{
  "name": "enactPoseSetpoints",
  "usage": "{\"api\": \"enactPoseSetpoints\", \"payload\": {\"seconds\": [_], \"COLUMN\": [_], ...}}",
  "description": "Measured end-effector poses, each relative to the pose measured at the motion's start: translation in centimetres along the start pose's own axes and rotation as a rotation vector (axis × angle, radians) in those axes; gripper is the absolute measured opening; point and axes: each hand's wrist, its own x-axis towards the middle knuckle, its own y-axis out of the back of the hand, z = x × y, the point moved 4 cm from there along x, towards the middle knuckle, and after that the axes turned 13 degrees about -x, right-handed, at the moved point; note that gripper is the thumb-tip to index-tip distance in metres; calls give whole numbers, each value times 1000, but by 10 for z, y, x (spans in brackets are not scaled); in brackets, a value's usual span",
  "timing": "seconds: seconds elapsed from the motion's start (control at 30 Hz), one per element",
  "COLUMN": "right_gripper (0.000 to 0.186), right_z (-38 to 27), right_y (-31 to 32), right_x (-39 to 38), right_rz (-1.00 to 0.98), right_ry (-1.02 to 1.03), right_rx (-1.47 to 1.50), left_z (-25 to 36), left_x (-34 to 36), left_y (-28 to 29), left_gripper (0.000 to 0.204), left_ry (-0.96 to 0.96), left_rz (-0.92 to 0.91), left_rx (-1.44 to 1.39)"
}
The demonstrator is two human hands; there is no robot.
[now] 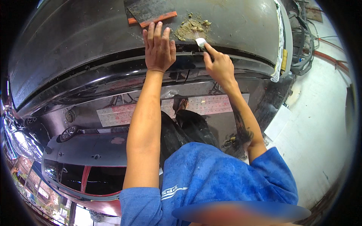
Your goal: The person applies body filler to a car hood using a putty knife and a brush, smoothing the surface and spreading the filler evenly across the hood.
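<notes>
My left hand (157,51) lies with its fingers stretched out on the dark grey car roof (94,34), close to the roof's edge. Just beyond its fingertips are dark flat sheets with orange edges (158,18). In my right hand (220,64) is a small scraper (201,42) with a whitish part, my index finger pressed along it. Its tip meets a heap of crumbly yellowish-brown scrapings (190,29) on the roof. The rest of its handle is hidden in my grip.
Below the roof edge stands a perforated metal plank (215,105), near my legs. A grey car with red window trim (94,156) is at lower left. Black car parts (301,41) and a red hose (332,60) are at the far right, beside a pale floor (316,128).
</notes>
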Motion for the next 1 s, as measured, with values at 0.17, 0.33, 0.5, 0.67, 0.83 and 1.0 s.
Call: {"api": "enactPoseSetpoints", "payload": {"seconds": [0.17, 0.33, 0.5, 0.67, 0.83, 1.0], "right_gripper": [37, 38, 36, 37, 39, 38], "right_z": [8, 9, 0, -1, 7, -13], "right_y": [0, 1, 10, 16, -3, 12], "right_x": [-4, 4, 5, 10, 13, 9], "right_rz": [151, 108, 177, 332, -73, 193], "right_ry": [94, 38, 151, 194, -10, 204], "right_rx": [74, -23, -52, 4, -21, 38], "left_z": [1, 1, -1, -2, -1, -3], "left_x": [0, 1, 2, 2, 2, 2], "left_y": [-1, -2, -2, -3, -2, -2], "left_gripper": [45, 43, 45, 47, 48, 47], "left_ry": [-14, -35, -39, -57, -63, -34], "left_rz": [-1, 4, 5, 8, 17, 19], "left_rx": [-11, 4, -4, 11, -7, -3]}}
